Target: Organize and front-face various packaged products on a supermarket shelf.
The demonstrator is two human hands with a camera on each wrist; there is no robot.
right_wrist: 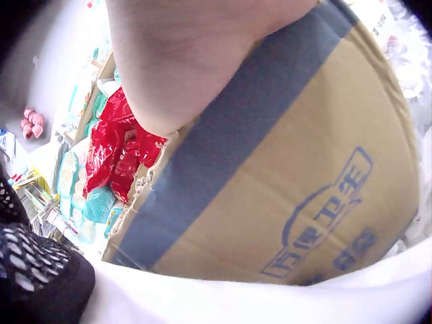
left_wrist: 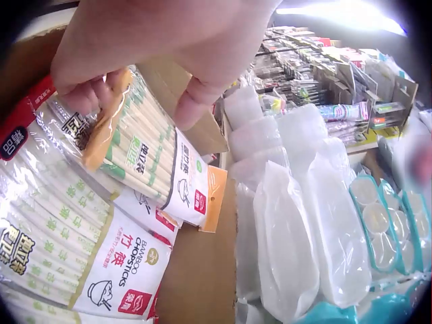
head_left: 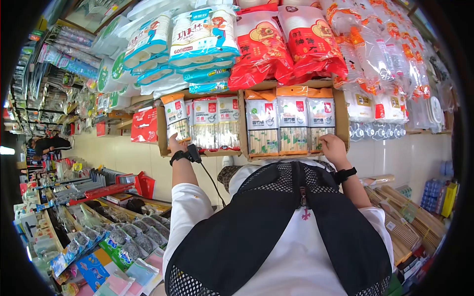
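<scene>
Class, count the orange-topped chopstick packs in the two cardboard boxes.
4 orange-topped packs: one at the left end of the left box, gripped by the left hand; three side by side in the right box. More may be hidden behind.

torso: wearing white short-sleeved shirt (head_left: 190,204) under black mesh vest (head_left: 261,222) with centre zip (head_left: 302,193) | left hand (head_left: 175,144): wearing black left wrist strap (head_left: 177,157) bearing small black camera (head_left: 193,153), black cable (head_left: 211,178) hanging off it | right hand (head_left: 333,147): wearing black right wrist strap (head_left: 345,173)

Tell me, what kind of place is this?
Most likely a small household-goods shop: cardboard boxes display chopstick packs, the left hand grips one chopstick pack, bagged paper cups are piled above, and racks of packaged goods line the aisle.
</scene>
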